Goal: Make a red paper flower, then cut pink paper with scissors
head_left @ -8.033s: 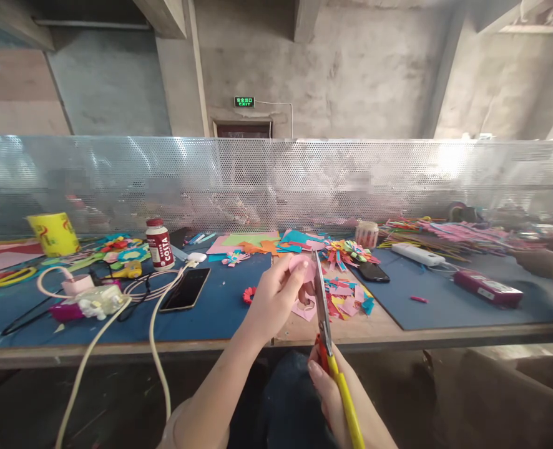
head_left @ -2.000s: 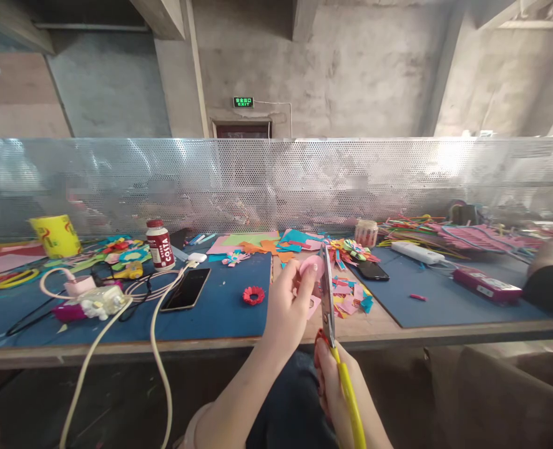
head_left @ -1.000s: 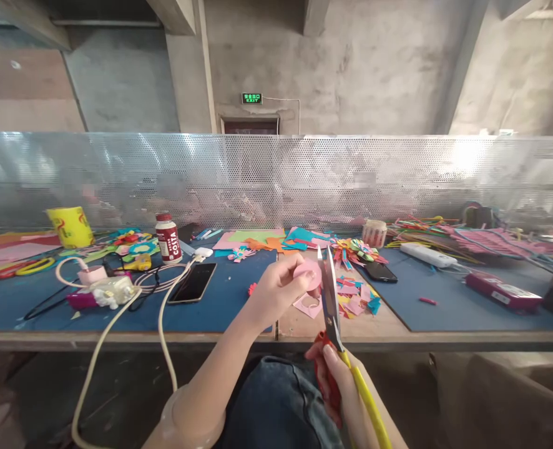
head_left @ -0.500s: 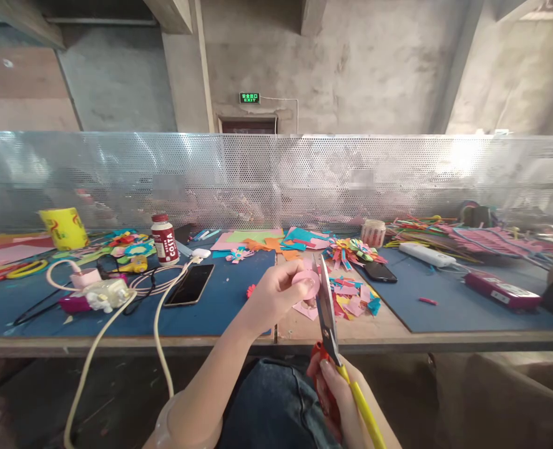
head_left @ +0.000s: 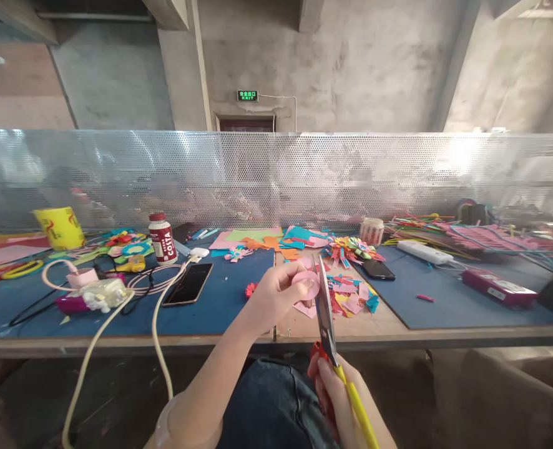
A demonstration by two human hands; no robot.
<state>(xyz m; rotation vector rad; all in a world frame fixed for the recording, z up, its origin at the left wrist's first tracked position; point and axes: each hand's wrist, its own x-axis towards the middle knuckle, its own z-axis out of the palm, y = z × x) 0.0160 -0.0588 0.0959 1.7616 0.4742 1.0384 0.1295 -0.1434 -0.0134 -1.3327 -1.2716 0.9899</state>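
Between its thumb and fingers, my left hand pinches a round pink paper piece above the table. The scissors, with one red and one yellow handle, are in my right hand, blades pointing up and slightly parted. Their blades stand at the right edge of the pink piece. Below and beyond lie pink, blue and yellow paper scraps on the bare wood strip. A small red paper flower sits just left of my left hand.
A black phone, a bottle and cables lie left. Finished paper flowers, a glass jar, a second phone and a purple box are right. A perforated metal screen runs behind.
The view has shifted very slightly. Both hands keep nearly the same pose, and the scissor blades look slightly closer together beside the pink piece.
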